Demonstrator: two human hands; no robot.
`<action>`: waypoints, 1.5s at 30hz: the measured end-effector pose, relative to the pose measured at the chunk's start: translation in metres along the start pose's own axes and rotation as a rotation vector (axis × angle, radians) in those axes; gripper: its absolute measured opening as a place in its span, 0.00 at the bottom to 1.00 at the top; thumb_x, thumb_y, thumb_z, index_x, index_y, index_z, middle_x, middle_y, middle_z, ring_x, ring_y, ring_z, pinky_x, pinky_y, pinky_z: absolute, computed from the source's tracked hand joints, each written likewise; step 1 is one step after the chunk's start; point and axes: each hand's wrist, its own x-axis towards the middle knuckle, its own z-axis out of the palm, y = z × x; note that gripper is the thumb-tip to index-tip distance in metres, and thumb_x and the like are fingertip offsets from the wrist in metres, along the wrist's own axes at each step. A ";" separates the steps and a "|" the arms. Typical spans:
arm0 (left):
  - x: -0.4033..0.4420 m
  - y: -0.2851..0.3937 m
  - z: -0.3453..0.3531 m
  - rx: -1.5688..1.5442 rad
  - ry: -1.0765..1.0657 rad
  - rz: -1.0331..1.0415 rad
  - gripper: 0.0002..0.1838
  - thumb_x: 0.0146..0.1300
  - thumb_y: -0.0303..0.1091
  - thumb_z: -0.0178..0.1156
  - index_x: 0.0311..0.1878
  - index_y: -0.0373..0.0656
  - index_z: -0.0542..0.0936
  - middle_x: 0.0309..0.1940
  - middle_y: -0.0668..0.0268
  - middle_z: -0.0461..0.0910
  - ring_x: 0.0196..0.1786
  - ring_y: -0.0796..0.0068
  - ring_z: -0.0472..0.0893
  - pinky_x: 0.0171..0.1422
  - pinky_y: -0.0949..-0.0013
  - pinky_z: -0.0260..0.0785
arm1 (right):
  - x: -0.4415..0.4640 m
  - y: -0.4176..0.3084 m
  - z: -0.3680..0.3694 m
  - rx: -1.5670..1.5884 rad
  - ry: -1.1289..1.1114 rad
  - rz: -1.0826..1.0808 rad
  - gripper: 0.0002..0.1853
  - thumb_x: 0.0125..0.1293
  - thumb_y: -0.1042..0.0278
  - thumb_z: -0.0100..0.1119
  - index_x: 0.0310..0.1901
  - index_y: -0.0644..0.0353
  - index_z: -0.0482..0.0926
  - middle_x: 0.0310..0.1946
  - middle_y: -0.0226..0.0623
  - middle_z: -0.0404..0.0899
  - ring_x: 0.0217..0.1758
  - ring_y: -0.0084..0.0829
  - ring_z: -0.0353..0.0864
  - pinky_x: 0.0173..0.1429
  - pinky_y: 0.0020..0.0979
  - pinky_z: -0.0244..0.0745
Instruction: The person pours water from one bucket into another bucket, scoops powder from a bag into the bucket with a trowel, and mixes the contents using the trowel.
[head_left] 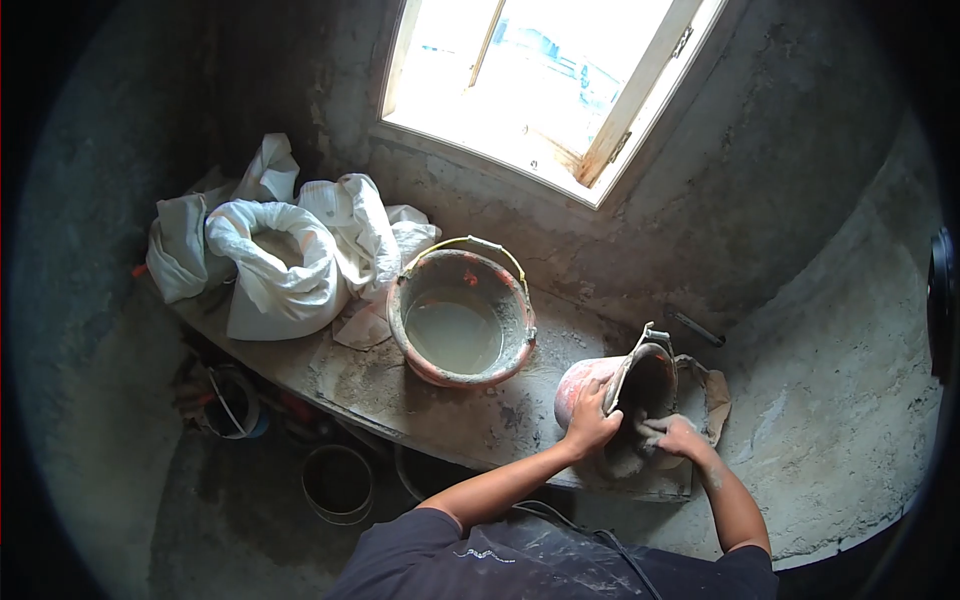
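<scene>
A small, reddish bucket (580,385) is tipped over on the bench, its mouth turned toward me and to the right. My left hand (597,425) grips its side at the rim, beside the raised handle. Grey powder (626,456) lies inside near the lower lip. My right hand (680,438) reaches into the mouth from the right, with grey-coated fingers stretched out and slightly bent. Whether those fingertips touch the powder is hard to see. Left of this stands a larger bucket (398,318), upright, with cloudy liquid (455,335) in it.
White woven sacks (290,300) stand at the bench's left end, one with its top rolled open. On the floor below are a dark bucket (337,485) and another container (232,400). A torn brown paper piece (717,400) lies beside the tipped bucket. An open window (540,80) is above.
</scene>
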 end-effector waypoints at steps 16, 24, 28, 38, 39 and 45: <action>0.005 0.012 0.014 0.011 0.056 -0.064 0.30 0.54 0.30 0.59 0.62 0.28 0.75 0.58 0.39 0.78 0.66 0.42 0.75 0.74 0.54 0.64 | -0.031 -0.015 0.025 0.376 -0.079 -0.189 0.33 0.60 0.58 0.71 0.66 0.62 0.78 0.50 0.48 0.88 0.51 0.29 0.86 0.58 0.31 0.76; 0.004 0.025 0.018 0.047 0.126 -0.064 0.30 0.53 0.30 0.59 0.61 0.30 0.77 0.55 0.42 0.81 0.62 0.45 0.79 0.70 0.55 0.67 | -0.010 0.038 0.025 0.124 0.254 -0.177 0.29 0.56 0.57 0.68 0.62 0.49 0.83 0.42 0.52 0.87 0.45 0.48 0.89 0.52 0.41 0.79; 0.004 0.031 0.023 0.057 0.124 -0.047 0.28 0.53 0.30 0.59 0.60 0.30 0.79 0.53 0.41 0.82 0.61 0.44 0.80 0.69 0.55 0.68 | -0.002 0.041 0.018 0.135 0.378 -0.133 0.28 0.58 0.59 0.67 0.62 0.52 0.82 0.48 0.55 0.85 0.51 0.53 0.86 0.57 0.45 0.79; -0.009 0.031 0.022 0.049 0.113 -0.033 0.29 0.50 0.30 0.57 0.59 0.31 0.79 0.55 0.44 0.81 0.64 0.48 0.78 0.74 0.57 0.64 | -0.054 0.008 0.059 0.470 0.082 -0.237 0.28 0.58 0.56 0.70 0.61 0.55 0.83 0.48 0.55 0.86 0.52 0.48 0.87 0.57 0.37 0.80; -0.009 0.030 0.022 0.089 0.134 0.013 0.29 0.50 0.29 0.57 0.59 0.31 0.79 0.55 0.45 0.82 0.63 0.49 0.78 0.73 0.58 0.64 | -0.054 0.009 0.060 0.535 0.099 -0.267 0.30 0.57 0.56 0.71 0.62 0.55 0.82 0.49 0.54 0.86 0.52 0.47 0.88 0.57 0.36 0.79; -0.020 0.022 0.023 0.078 0.110 0.044 0.30 0.50 0.29 0.58 0.60 0.30 0.79 0.58 0.45 0.79 0.66 0.49 0.76 0.74 0.58 0.63 | -0.018 0.042 0.058 0.347 0.040 -0.048 0.28 0.56 0.55 0.72 0.60 0.52 0.84 0.43 0.51 0.87 0.47 0.48 0.88 0.54 0.40 0.80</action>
